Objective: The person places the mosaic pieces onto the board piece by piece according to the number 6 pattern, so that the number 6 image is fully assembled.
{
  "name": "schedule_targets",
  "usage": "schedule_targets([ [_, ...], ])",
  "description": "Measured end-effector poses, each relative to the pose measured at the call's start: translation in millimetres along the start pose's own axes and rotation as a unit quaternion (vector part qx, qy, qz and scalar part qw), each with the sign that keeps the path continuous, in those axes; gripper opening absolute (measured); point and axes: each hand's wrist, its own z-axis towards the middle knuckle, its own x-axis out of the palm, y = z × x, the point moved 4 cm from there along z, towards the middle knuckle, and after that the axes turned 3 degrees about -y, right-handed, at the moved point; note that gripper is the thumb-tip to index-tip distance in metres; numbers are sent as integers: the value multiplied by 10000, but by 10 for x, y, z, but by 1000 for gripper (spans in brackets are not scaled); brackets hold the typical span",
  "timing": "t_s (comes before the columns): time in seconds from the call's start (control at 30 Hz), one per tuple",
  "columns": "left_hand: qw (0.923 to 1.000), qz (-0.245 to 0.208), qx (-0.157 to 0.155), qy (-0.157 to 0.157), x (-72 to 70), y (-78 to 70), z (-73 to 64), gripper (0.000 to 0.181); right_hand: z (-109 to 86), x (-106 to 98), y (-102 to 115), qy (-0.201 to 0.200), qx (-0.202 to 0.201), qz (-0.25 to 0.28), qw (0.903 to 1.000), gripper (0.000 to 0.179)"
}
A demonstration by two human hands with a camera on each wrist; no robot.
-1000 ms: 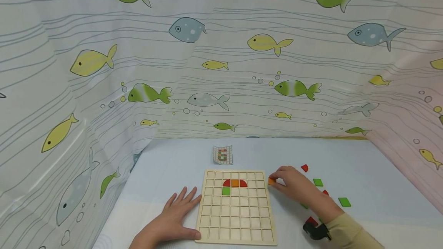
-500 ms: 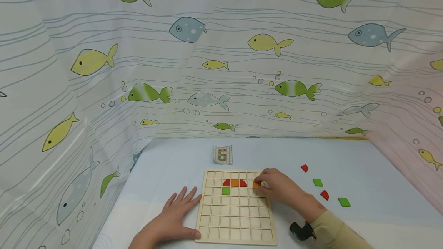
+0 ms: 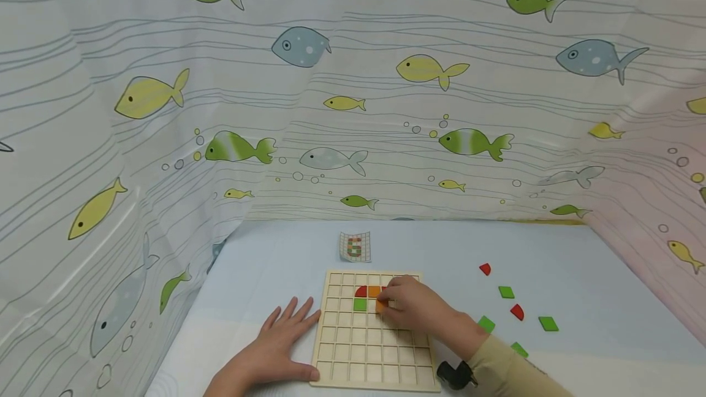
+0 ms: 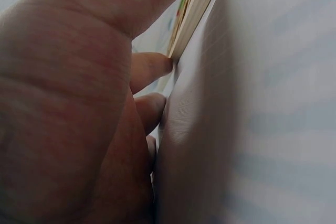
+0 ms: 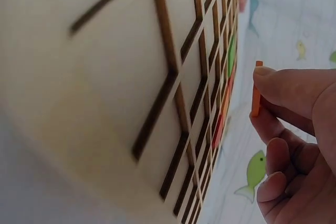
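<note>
A wooden grid board (image 3: 366, 355) lies on the table with a red quarter-round tile (image 3: 361, 291), an orange square tile (image 3: 374, 291) and a green square tile (image 3: 360, 304) set in its cells. Another red tile there is mostly hidden by my right hand (image 3: 416, 305). Thumb and finger of that hand pinch a second orange square tile (image 5: 256, 88), close over the board beside the green one. My left hand (image 3: 276, 348) rests with spread, straight fingers at the board's left edge, thumb at its lower left corner. In the left wrist view, fingertips (image 4: 157, 66) reach the board's side.
Right of the board lie loose tiles: red quarter-rounds (image 3: 517, 312) and several green squares (image 3: 548, 323), some partly behind the right sleeve (image 3: 513, 366). A small pattern card (image 3: 355, 247) lies beyond the board. A fish-print curtain (image 3: 353, 109) surrounds the table.
My right hand has carried the orange tile leftward from beside the board to over its upper middle. Loose green tiles have come into view behind the arm. The left hand stays put.
</note>
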Motion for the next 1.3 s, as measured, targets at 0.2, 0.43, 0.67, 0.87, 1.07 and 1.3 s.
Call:
schedule_targets([
  [0.2, 10000, -12, -22, 20, -14, -17, -5, 107, 72, 89, 117, 80, -152, 15, 9999, 19],
  [0.43, 10000, -17, -81, 48, -22, -16, -10, 106, 135, 208, 259, 38, -334, -160, 9993, 12],
  [0.67, 10000, -7, -28, 19, -23, -15, -11, 107, 150, 275, 311, 98, -92, -204, 9997, 12],
  [0.87, 10000, -41, -16, 7, -25, -11, -10, 106, 160, 305, 319, 99, -121, -294, 9994, 14],
  [1.07, 10000, -75, 1, 2, -26, -10, -12, 105, 165, 321, 337, 109, -147, -280, 9994, 15],
  [1.3, 10000, -72, -13, -3, -27, -22, -12, 105, 179, 328, 345, 129, -105, -353, 9992, 14],
])
